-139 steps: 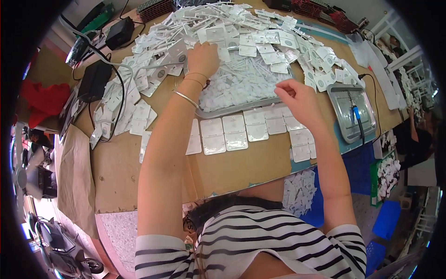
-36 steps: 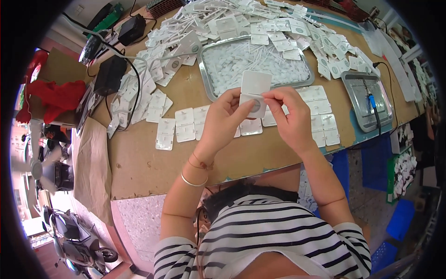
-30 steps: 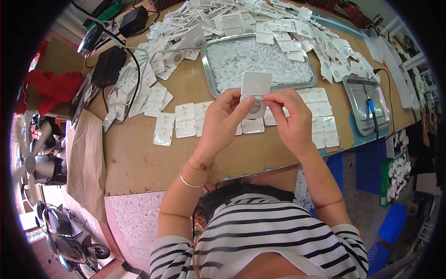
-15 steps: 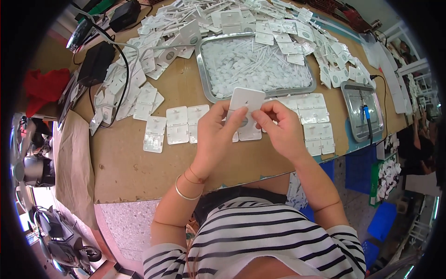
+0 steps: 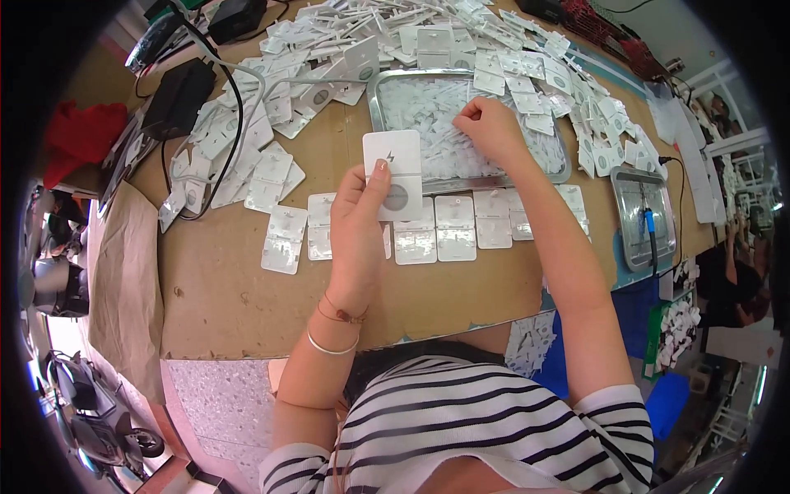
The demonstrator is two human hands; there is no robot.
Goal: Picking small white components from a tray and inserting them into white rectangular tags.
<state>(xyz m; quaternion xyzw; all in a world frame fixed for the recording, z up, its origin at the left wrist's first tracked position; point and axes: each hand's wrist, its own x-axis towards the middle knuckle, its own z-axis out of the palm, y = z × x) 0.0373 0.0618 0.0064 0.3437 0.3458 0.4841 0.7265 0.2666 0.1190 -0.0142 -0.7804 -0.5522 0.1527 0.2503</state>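
Observation:
My left hand (image 5: 355,222) grips a flat white plastic panel (image 5: 404,158) upright above the table, thumb across its front. The panel has a dark lightning mark, a groove across the middle and a grey disc below it. Over the metal tray (image 5: 378,109), my right hand (image 5: 492,132) is closed in a pinch; what its fingertips hold, if anything, is hidden. Small white plastic pieces (image 5: 424,107) fill the tray. Between me and the tray lies a row of similar white panels (image 5: 456,224), partly covered by my right forearm.
A big heap of white panels (image 5: 354,29) surrounds the tray's far side. Black power adapter (image 5: 178,99) and looping cables lie at the left. On the right a smaller metal tray (image 5: 627,247) holds a blue-handled tool (image 5: 649,222). Brown cardboard (image 5: 247,317) covers the table.
My right hand has left the panel and reached forward over the tray of small pieces. My left hand has shifted slightly left, keeping the panel, whose front now shows more fully.

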